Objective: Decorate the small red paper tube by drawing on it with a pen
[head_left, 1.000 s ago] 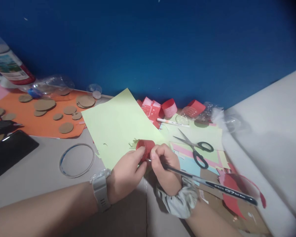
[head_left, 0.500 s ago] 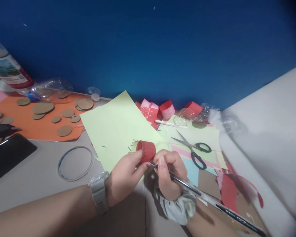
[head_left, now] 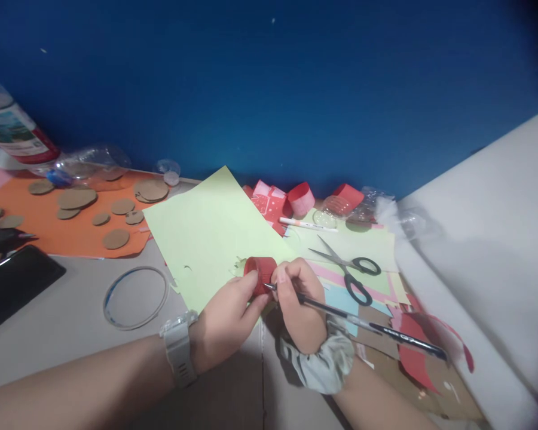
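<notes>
A small red ribbed ring point(head_left: 266, 270), like a short paper cylinder or a cap, is pinched between the thumb and fingers of my left hand point(head_left: 226, 316). My right hand point(head_left: 301, 301) grips a pen point(head_left: 363, 322) with a clear barrel and dark end. The pen's tip meets the ring's near side, close to my left thumb. Under both hands lies a pale green sheet point(head_left: 206, 221), with small torn green bits point(head_left: 240, 266) beside the ring. Most of the ring's right side is behind my right fingers.
Black-handled scissors point(head_left: 352, 272) lie open on coloured papers at the right, near a white marker point(head_left: 307, 224). Leftward are a tape ring point(head_left: 135, 297), a black phone point(head_left: 22, 289) and cardboard discs point(head_left: 77, 197) on orange paper point(head_left: 87, 236). A blue wall point(head_left: 269, 89) rises behind.
My right hand has shifted left and up, bringing the pen's tip onto the red ring. The pen lies at a flatter angle. My left hand keeps its hold on the ring.
</notes>
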The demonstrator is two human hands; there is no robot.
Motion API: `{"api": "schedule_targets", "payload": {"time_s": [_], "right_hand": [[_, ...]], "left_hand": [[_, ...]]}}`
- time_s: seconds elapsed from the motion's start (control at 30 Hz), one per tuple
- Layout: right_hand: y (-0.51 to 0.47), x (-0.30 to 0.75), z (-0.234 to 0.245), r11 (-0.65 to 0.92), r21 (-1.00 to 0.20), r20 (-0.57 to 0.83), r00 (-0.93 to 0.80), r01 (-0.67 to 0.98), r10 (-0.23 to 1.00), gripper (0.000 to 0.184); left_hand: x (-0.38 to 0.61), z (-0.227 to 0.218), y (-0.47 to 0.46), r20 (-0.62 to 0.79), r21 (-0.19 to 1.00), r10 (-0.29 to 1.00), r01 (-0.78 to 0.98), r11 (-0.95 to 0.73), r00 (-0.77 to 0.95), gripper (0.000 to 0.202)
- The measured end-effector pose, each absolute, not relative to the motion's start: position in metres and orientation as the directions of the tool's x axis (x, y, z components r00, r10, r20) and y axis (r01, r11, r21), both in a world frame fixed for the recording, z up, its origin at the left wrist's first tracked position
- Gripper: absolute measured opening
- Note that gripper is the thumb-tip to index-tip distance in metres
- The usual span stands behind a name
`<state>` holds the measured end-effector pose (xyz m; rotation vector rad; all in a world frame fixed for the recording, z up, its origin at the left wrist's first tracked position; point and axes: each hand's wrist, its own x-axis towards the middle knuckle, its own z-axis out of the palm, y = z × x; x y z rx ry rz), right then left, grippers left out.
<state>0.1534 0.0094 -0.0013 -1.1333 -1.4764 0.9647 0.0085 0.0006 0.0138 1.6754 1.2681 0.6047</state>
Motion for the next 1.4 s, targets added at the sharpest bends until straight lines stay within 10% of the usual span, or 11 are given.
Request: {"api": "schedule_targets", "payload": {"time_s": [1.4], "right_hand": [[0.0097,0.1549,-0.0013,0.286,-0.938,0.258,-0.156,0.196,0.954,0.024]], "left_hand": [[0.0096,0.0103,0.0008,-0.127,0.874,0.930,0.483,-0.059,0.344,0.010]]}}
